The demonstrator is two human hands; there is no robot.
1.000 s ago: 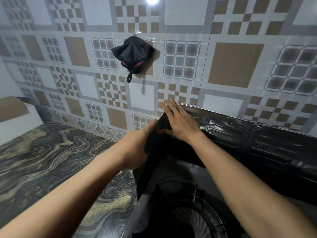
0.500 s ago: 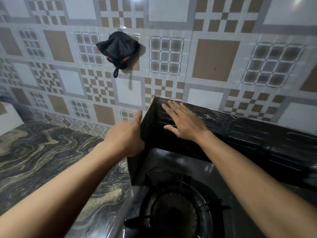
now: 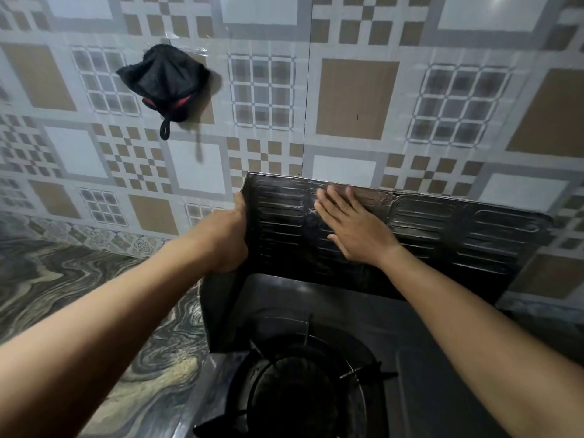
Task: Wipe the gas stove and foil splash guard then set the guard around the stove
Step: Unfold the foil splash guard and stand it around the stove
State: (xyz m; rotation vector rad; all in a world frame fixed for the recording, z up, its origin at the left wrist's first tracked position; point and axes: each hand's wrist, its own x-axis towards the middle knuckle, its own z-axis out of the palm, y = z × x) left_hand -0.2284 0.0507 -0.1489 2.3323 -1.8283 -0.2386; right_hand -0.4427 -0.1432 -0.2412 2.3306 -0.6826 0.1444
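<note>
Your left hand [image 3: 228,235] grips the splash guard [image 3: 426,235] at its left fold, fingers curled around the corner. Your right hand [image 3: 355,229] lies open and flat on the back panel, which stands upright against the tiled wall [image 3: 357,99] behind the stove [image 3: 316,374].

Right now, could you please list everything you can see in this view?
Splash guard: one, black, ribbed, upright against the wall behind the stove, left panel folded forward.
Stove: one, black, on the counter, with one burner in view.
Cloth: one, black with red trim, hanging on the wall.
Wall: tiled, white, grey and brown.
Counter: grey and beige marble swirl, left of the stove.
Left hand: at the guard's left fold.
Right hand: flat on the back panel.
</note>
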